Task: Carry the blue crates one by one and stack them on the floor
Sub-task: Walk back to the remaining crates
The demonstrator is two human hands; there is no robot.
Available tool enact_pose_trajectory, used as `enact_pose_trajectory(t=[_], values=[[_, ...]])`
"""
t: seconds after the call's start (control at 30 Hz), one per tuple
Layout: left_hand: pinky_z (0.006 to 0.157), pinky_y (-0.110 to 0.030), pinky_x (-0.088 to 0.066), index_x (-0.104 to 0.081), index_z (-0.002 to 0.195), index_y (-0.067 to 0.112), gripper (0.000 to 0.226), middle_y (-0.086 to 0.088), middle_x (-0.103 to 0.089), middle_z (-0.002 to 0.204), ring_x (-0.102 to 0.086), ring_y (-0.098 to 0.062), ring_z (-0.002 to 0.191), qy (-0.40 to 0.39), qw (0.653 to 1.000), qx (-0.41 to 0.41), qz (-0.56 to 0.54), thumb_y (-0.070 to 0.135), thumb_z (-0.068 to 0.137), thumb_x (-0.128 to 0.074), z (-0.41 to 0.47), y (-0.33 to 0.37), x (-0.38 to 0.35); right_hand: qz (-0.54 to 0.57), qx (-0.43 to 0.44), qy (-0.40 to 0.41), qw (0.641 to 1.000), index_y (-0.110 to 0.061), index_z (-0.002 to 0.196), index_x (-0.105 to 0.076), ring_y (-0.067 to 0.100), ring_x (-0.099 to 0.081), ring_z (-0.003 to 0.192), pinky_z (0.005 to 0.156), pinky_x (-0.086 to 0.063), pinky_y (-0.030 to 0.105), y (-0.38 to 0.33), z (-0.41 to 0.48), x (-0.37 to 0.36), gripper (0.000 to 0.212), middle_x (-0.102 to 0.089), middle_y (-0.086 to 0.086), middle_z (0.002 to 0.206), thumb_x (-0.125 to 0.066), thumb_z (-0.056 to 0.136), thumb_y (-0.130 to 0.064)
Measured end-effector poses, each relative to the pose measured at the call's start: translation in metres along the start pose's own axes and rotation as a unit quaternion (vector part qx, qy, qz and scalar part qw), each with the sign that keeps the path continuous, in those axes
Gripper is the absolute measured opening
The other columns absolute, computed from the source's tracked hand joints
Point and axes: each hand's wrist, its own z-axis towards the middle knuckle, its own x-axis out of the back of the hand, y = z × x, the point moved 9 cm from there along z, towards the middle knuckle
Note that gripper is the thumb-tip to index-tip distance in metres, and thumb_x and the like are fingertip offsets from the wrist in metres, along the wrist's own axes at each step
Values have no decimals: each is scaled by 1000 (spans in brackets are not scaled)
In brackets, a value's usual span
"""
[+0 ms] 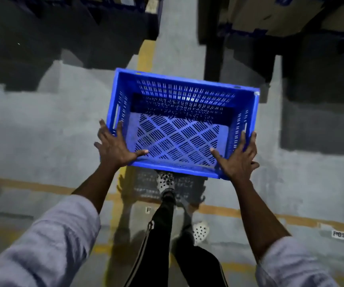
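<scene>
Two pale sleeves, the left sleeve [42, 245] and the right sleeve [291, 266], fill the lower corners, with bare forearms reaching forward from them. Between the arms hang dark trousers [158, 245] with a light side stripe, and two white perforated shoes, one [165, 181] forward under the crate's near edge and one [201, 232] further back.

One blue crate [179, 139] is in view, held in the air above the grey floor [42, 131] with its open top toward the camera. It holds nothing, and its slotted bottom and slotted walls show. The left hand [115, 146] grasps the near left corner, with the thumb laid inside along the near wall and the fingers spread on the outside of the left end wall, beside its handle slot. The right hand [237, 160] grasps the near right corner the same way, thumb inside and fingers up over the right end wall. The crate thus lies ahead of both hands, which pinch only its near corners.

The crate's shadow [146, 187] falls on the floor beneath its near edge. Yellow lines [291, 219] cross the floor, with a small label [339, 234] beside one. Cardboard boxes [270, 13] sit at the far right edge.
</scene>
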Motion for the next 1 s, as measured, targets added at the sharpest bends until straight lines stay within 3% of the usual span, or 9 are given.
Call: enact_pose_trajectory(t=[0.07, 0.17, 0.27, 0.37, 0.47, 0.57, 0.73, 0.9, 1.0], values=[[106, -81, -45, -7, 182, 27, 159, -32, 0, 184, -28, -58, 160, 37, 999, 5, 23, 121, 59, -42, -1, -3, -7, -51, 6, 12, 999, -35, 176, 3, 40, -17, 164, 97, -40, 80, 0, -1, -8, 131, 24, -1, 181, -56, 78, -100], [99, -77, -53, -4, 183, 29, 150, -30, -18, 181, -42, -56, 151, 100, 994, -22, -27, 106, 70, -67, -3, 0, 2, -64, 3, 26, 998, -32, 176, 1, 43, -27, 158, 94, -46, 75, -3, -2, -4, 126, 21, 1, 182, -59, 84, -92], [99, -76, -56, 2, 182, 23, 155, -21, -30, 179, -51, -52, 149, 119, 985, 4, -123, 103, 72, -72, -4, -7, 12, -26, 12, 56, 998, -21, 176, 3, 46, -49, 137, 77, -56, 59, 1, -4, 5, 119, 11, -3, 184, -74, 91, -53], [99, -76, -56, 3, 181, 20, 156, -19, -35, 176, -56, -54, 145, 101, 982, 30, -157, 109, 71, -63, -6, -5, 11, -2, -11, 61, 998, -26, 175, 10, 48, -66, 104, 64, -46, 44, 21, 2, 11, 126, 10, -14, 183, -79, 86, -21], [99, -77, -55, 7, 181, 25, 155, -18, -33, 177, -55, -53, 146, 96, 982, 24, -160, 107, 71, -65, -16, 6, 2, 32, -36, 41, 998, -36, 173, 14, 52, -71, 97, 71, -53, 51, 48, 5, 15, 128, -2, -17, 182, -79, 89, -15], [95, -75, -56, 9, 181, 25, 155, -17, -34, 175, -53, -51, 147, 92, 986, 19, -140, 101, 73, -73, -19, 16, -5, 43, -45, 47, 997, -36, 174, 12, 55, -69, 105, 81, -57, 58, 59, 4, 19, 121, -17, -6, 181, -76, 93, -15], [89, -75, -58, 6, 182, 21, 138, -21, -43, 157, -57, -53, 136, 100, 987, 3, -125, 85, 89, -73, -9, 2, -5, 44, -43, 53, 997, -32, 174, 12, 56, -69, 102, 78, -59, 61, 49, -1, 17, 121, -21, 1, 180, -77, 94, -12], [89, -73, -57, -3, 183, 23, 111, -26, -52, 144, -63, -55, 122, 122, 982, 49, -137, 51, 103, -75, -2, -15, -13, 41, -33, 34, 998, -30, 175, 13, 56, -69, 96, 77, -58, 58, 48, -2, 15, 128, -20, 2, 180, -79, 89, -8], [91, -70, -56, -11, 182, 25, 98, -28, -56, 139, -64, -57, 116, 142, 977, 69, -147, 45, 104, -68, -2, -26, -14, 36, -22, 28, 999, -31, 174, 15, 55, -69, 93, 71, -52, 51, 47, -3, 14, 134, -21, 2, 180, -80, 85, -2]])
